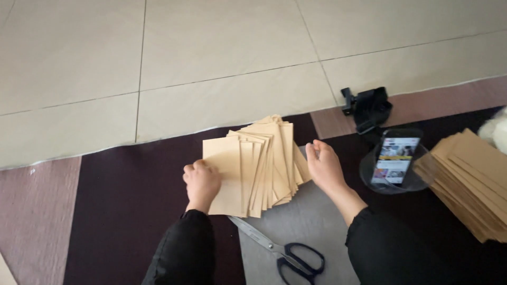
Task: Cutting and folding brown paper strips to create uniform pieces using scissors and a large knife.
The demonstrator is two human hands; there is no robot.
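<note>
Left hand (pixel 201 181) fisted, knuckles pressing down on fanned stack of brown envelopes (pixel 257 164) on dark mat (pixel 121 200). Right hand (pixel 323 166) at stack's right edge, fingers curled loosely together. Scissors (pixel 282 252) just below; phone (pixel 395 160) right.

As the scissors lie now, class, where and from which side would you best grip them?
Grip the scissors at the black loop handles, coming from the near right. The blades point up-left, their tip close under the fanned brown sheets, while the handles lie open on the grey mat.

My left hand (pixel 200 182) covers part of the fanned paper bags (pixel 259 166), while the frame's right edge crops the second brown stack (pixel 472 179).
</note>
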